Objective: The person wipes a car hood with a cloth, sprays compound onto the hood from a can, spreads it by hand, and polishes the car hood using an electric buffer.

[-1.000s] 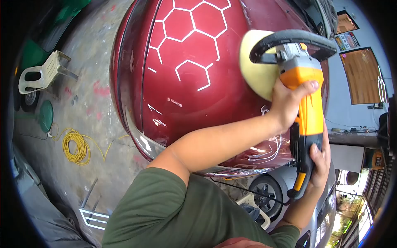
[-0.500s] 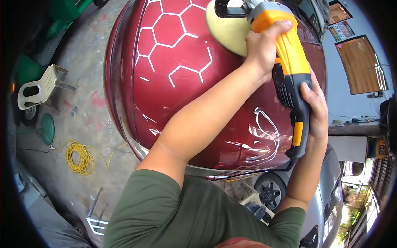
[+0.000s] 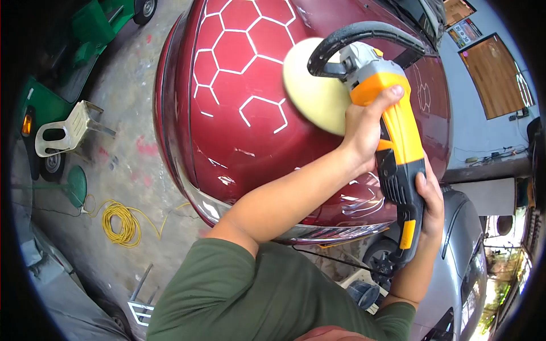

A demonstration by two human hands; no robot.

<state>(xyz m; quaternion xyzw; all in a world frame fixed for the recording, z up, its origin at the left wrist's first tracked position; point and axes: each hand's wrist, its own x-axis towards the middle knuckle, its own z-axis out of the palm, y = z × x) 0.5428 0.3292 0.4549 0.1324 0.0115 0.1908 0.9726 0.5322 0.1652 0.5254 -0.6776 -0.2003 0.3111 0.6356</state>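
Observation:
A yellow and black car polisher (image 3: 398,125) lies across the dark red car hood (image 3: 227,153). My left hand (image 3: 367,131) is closed around its yellow body, thumb on top. Lower down, my right hand (image 3: 432,202) wraps the black rear grip, its fingers partly hidden behind the tool. The round pale yellow polishing pad (image 3: 315,85) sits tilted at the hood, its edge smeared; whether it touches all round I cannot tell. A black loop handle (image 3: 369,31) arches over the tool's head. White lines in a honeycomb pattern (image 3: 233,48) mark the paint left of the pad.
A black cord (image 3: 335,260) runs from the polisher past my body. On the floor at left are a coiled yellow cable (image 3: 122,224), a cream plastic chair (image 3: 68,131) and a green vehicle (image 3: 51,108). A silver car (image 3: 449,250) stands at right.
The polisher and both hands sit lower in view, and the loop handle now shows whole. My view has shifted too, with more of the honeycomb lines and the hood's far part showing.

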